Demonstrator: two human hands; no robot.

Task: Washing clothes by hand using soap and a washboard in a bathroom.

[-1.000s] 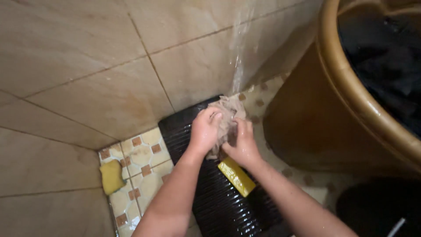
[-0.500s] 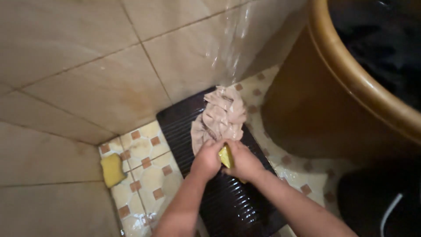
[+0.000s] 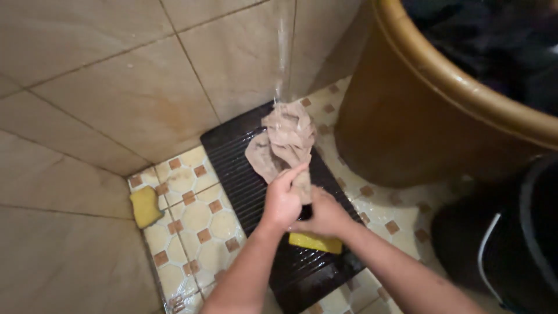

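A wet beige cloth [image 3: 283, 139] lies bunched on the far half of a dark ribbed washboard [image 3: 232, 168] on the tiled floor, under a thin stream of water [image 3: 283, 52]. My left hand [image 3: 283, 200] grips the near end of the cloth, fingers curled over it. My right hand [image 3: 325, 215] is pressed against the left hand and closed on the same end of the cloth. A yellow bar of soap [image 3: 317, 242] lies on the board just under my right wrist.
A large brown plastic tub [image 3: 418, 128] holding dark laundry stands at the right. A dark bucket [image 3: 511, 232] sits at the lower right. A yellow sponge [image 3: 145, 206] lies on the floor tiles near the wall corner at the left.
A second ago both hands rubbed the cloth under the water; then they moved down to the soap. Now they grip the cloth's near end and the soap lies on the board.
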